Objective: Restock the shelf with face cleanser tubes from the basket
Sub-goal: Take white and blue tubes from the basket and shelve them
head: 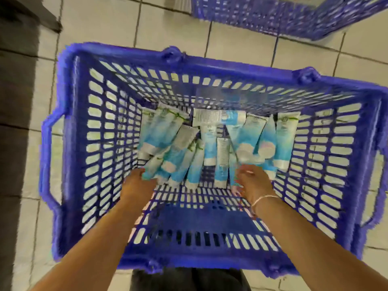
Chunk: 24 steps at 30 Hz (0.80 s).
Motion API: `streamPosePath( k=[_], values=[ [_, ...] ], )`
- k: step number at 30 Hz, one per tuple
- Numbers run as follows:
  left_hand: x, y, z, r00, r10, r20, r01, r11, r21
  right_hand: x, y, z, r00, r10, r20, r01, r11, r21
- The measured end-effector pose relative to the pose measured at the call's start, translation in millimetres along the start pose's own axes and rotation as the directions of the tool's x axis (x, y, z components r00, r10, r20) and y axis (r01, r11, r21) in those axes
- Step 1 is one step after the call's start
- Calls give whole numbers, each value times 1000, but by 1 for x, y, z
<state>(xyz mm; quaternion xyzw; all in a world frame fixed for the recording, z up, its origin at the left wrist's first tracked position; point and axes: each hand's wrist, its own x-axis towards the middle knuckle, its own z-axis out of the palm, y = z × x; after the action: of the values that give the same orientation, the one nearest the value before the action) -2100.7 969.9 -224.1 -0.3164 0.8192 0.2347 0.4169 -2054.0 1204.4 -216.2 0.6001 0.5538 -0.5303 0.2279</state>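
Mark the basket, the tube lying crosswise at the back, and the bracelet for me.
blue basket (69, 143), head view: its left wall.
crosswise tube (212, 117), head view: its printed back label.
bracelet (265, 198), head view: strand across the right wrist.

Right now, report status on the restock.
Both hands in blue basket. Left hand closing on tubes, right hand open above them. Nothing blocking.

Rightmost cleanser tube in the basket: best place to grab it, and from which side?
Probably pinch the rightmost tube across its flat mid-body, coming straight down from above. It lies flat with its cap toward the person, apart from the basket's right wall; its left edge abuts neighbouring tubes.
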Motion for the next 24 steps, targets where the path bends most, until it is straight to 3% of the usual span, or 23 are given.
streamPosePath(
  k=[7,12,17,24],
  values=[
    [45,3,21,998,59,3,-58,980,189,33,-28,15,992,127,-5,-121,958,260],
    [50,2,33,993,64,-100,-40,973,225,45,-42,29,961,265,-77,-206,875,437],
    [42,0,24,983,164,-79,-138,956,260,42,-33,28,979,197,-44,-152,863,481],
    [24,-11,9,993,109,53,-102,986,-129,9,-27,4,964,232,130,-265,793,548]
  ],
)
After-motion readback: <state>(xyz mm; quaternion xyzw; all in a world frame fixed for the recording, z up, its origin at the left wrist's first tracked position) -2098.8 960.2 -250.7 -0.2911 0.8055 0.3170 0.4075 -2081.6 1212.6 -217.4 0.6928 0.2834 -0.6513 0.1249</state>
